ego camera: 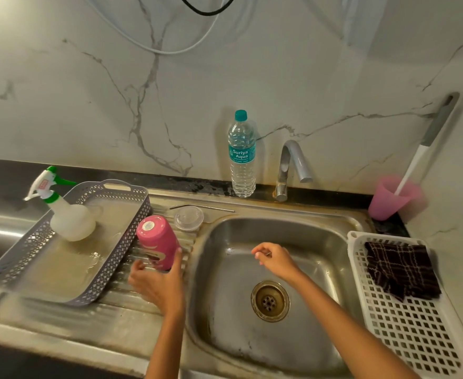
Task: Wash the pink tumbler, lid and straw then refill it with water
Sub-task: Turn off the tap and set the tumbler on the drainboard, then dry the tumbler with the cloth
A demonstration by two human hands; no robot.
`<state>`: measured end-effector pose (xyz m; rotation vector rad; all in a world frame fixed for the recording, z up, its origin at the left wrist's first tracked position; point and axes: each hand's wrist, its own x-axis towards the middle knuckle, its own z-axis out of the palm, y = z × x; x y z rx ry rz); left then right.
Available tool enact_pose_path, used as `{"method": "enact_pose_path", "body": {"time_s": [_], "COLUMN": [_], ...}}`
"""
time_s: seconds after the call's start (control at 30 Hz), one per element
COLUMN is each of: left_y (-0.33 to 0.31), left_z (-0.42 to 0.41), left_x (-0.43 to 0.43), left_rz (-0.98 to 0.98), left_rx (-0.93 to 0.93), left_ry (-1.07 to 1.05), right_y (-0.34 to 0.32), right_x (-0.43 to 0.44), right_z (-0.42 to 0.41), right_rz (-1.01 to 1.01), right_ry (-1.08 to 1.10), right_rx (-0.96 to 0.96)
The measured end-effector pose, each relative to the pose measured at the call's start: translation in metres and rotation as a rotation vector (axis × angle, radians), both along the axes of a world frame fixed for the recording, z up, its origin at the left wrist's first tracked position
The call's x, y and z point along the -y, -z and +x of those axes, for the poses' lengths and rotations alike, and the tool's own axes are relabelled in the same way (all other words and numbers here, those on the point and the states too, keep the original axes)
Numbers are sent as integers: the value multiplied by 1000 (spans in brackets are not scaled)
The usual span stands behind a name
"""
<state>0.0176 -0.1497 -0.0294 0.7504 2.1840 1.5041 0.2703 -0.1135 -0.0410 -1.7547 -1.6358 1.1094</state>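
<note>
Head view took in one grey tray (138,217) at the left, holding one spray bottle (70,217); its right wall stood just beside the pink tumbler (158,240), leaving little room on that side; the ribbed drainboard (61,324) in front lay bare to the counter edge. One tumbler stood upside down and tilted on the ribs, its pale-centred base upward; the left hand (156,284) gripped its lower end, fingers curled round it. Behind it lay one clear lid (188,218), and behind that one metal straw (201,207), flat by the back rim. One basin (225,324) opened to the right; the right hand (275,259) hung over it, fingers loosely curled; whether they pinched anything could not be told. One water bottle (242,157) and one tap (290,165) stood behind; at the far right, one white basket (416,337) held one dark cloth (400,269); one pink cup (389,201) held one brush (416,160).
</note>
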Motion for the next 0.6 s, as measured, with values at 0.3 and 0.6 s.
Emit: {"method": "enact_pose_path", "body": {"time_s": [0.3, 0.6], "left_y": [-8, -30], "left_z": [-14, 78], "left_x": [-38, -33], "left_rz": [159, 197], "left_rx": [153, 276], "left_ry": [187, 513], "right_y": [-12, -42], "right_x": [16, 53], "right_z": [20, 80], "right_rz": [19, 277], "right_ry": [35, 213], "right_rx": [25, 132]}}
